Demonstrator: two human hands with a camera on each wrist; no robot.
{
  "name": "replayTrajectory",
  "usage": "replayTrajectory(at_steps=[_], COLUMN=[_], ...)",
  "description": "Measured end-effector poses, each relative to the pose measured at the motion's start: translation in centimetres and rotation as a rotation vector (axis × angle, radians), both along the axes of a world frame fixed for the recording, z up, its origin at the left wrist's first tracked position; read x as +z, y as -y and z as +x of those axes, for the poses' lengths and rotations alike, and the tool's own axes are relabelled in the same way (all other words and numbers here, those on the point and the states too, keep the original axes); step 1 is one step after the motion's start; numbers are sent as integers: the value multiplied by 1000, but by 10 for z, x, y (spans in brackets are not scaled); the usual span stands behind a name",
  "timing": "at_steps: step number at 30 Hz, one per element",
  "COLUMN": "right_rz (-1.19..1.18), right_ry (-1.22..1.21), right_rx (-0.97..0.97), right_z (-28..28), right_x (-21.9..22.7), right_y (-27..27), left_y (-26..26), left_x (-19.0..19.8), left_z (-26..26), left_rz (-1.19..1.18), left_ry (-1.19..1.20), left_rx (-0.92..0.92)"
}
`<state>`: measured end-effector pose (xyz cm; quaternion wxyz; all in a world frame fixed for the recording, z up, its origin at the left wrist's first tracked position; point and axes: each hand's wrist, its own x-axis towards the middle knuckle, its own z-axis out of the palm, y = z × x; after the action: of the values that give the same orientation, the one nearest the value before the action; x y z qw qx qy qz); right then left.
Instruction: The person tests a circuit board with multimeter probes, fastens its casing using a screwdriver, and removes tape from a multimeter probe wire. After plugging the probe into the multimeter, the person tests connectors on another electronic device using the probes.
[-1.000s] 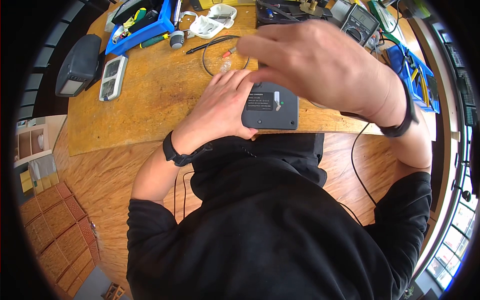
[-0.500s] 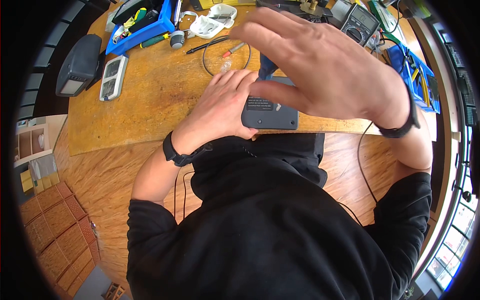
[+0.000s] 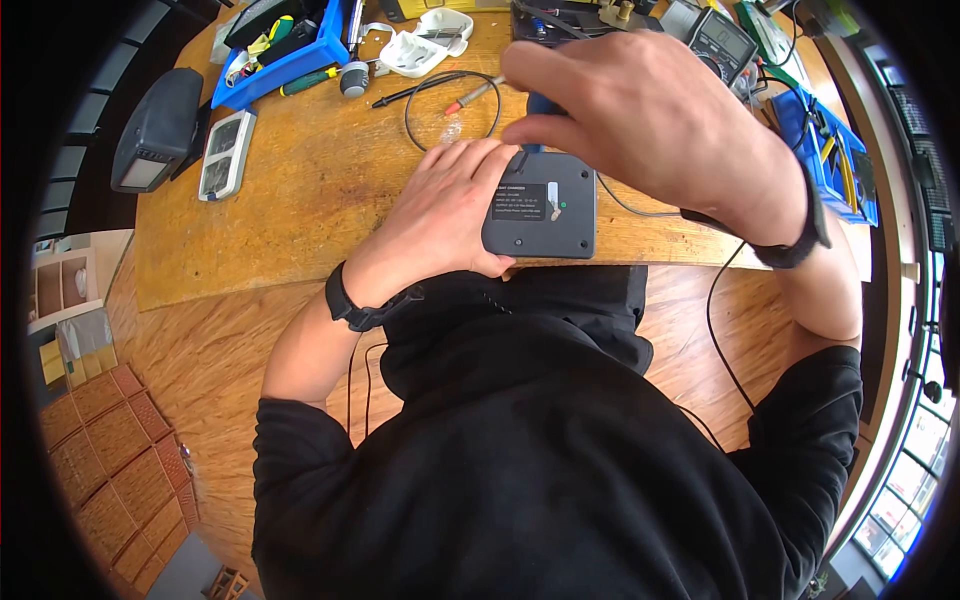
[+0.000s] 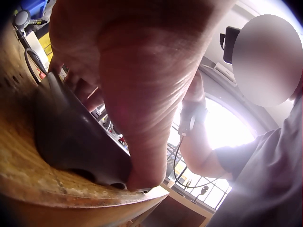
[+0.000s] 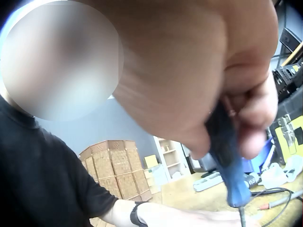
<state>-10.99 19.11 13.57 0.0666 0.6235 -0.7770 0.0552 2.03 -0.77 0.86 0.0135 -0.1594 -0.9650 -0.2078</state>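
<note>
A black charger point(image 3: 570, 225) lies underside up at the table's near edge, with a printed label and screw holes showing. My left hand point(image 3: 440, 215) holds its left side, thumb at the near edge and fingers across the far left part. In my right hand point(image 3: 665, 135) is a screwdriver with a blue and black handle point(image 5: 225, 156), pinched between thumb and fingers. The screwdriver stands nearly upright over the charger's far side, its metal shaft point(image 5: 243, 217) pointing down. In the head view my right hand hides most of the handle; where the tip sits is hidden.
A looped black cable point(image 3: 408, 125) and a red-tipped probe point(image 3: 470, 98) lie beyond my left hand. Farther back are a white open case point(image 3: 412, 55) and a multimeter point(image 3: 724, 42). Blue trays of tools stand at the left point(image 3: 235, 98) and right point(image 3: 790, 108).
Half a second ago my right fingers were spread off the screwdriver handle; now they are curled round it again. My left hand and the charger have stayed in place.
</note>
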Motion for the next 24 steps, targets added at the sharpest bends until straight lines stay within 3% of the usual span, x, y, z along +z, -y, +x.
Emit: replayTrajectory(at_steps=[4,6,7,9,10,12,13,15,16,17,19,20,22,23,24], right_rz=[-80,-396,-397,-83,-83,161,160,-291,-324,-326,19,20,113,113,-56], right_ry=[-28,23,22,117,115,95,89,98,105,106,144,142,91,85,88], right_rx=[31,308,308,204,205,-64,-65,176,301,303,168,166,-78,-79,30], right_z=[1,7,9,13,12,13,11,8,4,5,9,9,11,10,11], right_x=[0,-3,-1,6,6,5,2,-9,-10,-6,4,4,0,1,2], right_y=[0,5,3,-1,2,8,6,2,1,1,-3,0,9,7,5], left_y=[1,2,1,0,1,0,0,1,0,0,1,1,-1,-1,-1], left_x=[-3,-3,-3,-2,1,1,-2,-3,-2,-1,-3,-3,2,4,3], left_z=[-2,1,1,0,0,3,2,3,3,2,1,0,3,2,0], left_rz=[13,13,0,-10,-15,-23,-17,-11,-1,9,6,1,-13,-27,-26], left_ry=[-55,-67,-66,-67,-11,53,-5,-56,-58,-63,-64,-65,27,111,108], left_rx=[-19,-30,-20,-14,-13,-19,-17,-2,-9,-18,-20,-20,0,30,35])
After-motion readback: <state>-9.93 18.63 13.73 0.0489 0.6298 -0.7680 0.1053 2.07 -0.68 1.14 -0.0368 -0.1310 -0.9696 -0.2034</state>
